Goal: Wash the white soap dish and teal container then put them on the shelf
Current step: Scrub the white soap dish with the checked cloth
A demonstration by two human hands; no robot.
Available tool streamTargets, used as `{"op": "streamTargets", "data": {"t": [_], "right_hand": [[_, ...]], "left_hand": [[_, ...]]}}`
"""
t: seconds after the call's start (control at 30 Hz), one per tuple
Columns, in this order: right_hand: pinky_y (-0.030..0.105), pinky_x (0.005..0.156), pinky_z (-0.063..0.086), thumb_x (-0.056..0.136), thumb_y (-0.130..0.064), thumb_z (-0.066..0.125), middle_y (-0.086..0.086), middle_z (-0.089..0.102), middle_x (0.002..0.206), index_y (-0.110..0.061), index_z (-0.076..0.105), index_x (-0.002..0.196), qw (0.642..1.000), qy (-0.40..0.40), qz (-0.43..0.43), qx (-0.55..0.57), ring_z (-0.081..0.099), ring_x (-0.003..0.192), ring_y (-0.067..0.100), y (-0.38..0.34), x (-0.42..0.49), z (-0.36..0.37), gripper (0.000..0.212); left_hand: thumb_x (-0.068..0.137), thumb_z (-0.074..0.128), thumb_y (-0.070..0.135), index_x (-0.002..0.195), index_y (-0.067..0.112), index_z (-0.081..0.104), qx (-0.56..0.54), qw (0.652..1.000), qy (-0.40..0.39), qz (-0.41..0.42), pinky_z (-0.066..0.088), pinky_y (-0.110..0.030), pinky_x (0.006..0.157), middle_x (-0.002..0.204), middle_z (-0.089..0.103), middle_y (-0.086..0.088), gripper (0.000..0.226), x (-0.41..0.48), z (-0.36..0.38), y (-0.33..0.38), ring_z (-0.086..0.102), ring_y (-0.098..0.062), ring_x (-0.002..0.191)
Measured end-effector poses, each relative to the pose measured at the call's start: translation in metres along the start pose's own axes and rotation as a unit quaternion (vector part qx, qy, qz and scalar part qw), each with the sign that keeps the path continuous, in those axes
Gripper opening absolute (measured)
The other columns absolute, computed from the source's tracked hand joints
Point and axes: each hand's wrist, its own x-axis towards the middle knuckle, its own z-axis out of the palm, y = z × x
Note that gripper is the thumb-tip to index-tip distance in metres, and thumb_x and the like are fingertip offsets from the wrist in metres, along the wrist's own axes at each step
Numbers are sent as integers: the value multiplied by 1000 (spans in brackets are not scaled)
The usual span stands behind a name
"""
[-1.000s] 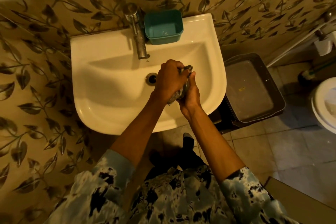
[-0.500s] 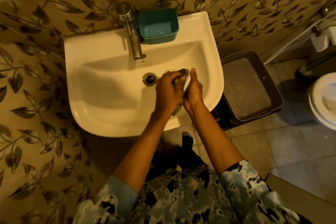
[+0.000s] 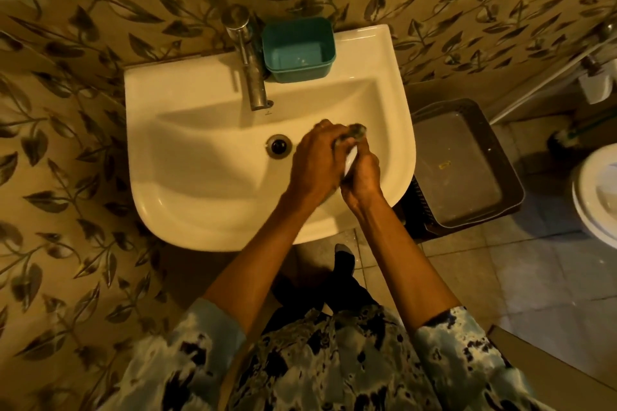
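Right hand [image 3: 365,175] is gripping one white dish [image 3: 350,160], edge-on and mostly hidden. Left hand [image 3: 317,160] is curling round one scrubber [image 3: 356,136], pressing it against the dish. Beyond both hands, one teal container [image 3: 298,50] is sitting beside one tap [image 3: 248,60].

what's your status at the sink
Left hand grips grey scrubbing pad, right hand holds white plastic soap dish. Teal rectangular container on sink rim. Nothing blocking.
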Motion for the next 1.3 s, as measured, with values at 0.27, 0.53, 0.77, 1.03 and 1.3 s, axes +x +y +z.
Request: {"op": "streamTargets", "data": {"t": [0.27,0.53,0.77,1.03,1.3], "right_hand": [[37,83,54,99,-39,38,1,66,82,-20,66,86,972,27,-141,-187,64,79,18,-12,-7,7,37],[38,102,45,94,-63,20,4,67,99,-16,61,102,997,52,-58,23,63,96,19,-27,-4,12,63],[33,75,52,89,-50,47,10,66,79,-8,63,91,985,-62,144,72,63,77,22,-36,-10,-4,45],[50,92,48,96,-38,44,26,54,130,0,44,134,964,-116,202,127,58,108,38,-49,-11,5,54],[52,80,52,94,-25,51,22,70,100,-7,58,112,964,-162,188,94,63,100,36,-56,-6,-16,26]], "left_hand": [[91,54,21,94,15,70,13,984,-146,-102,52,-31,80,91,69,-3,17,46,-27,-26,66,-22,89],[93,53,26,118,12,63,107,984,-90,114,46,-39,97,114,65,-6,30,1,13,11,55,-21,109],[83,61,1,118,21,64,159,960,-45,225,57,-45,68,125,60,-1,40,-35,-4,-34,47,-27,115],[82,57,-3,101,12,71,199,943,79,254,56,-33,64,116,53,-2,28,-38,-18,-60,46,-27,108],[85,49,-2,101,1,69,15,996,79,-28,45,-21,83,101,70,-16,26,-4,-51,-100,64,-30,94]]}}
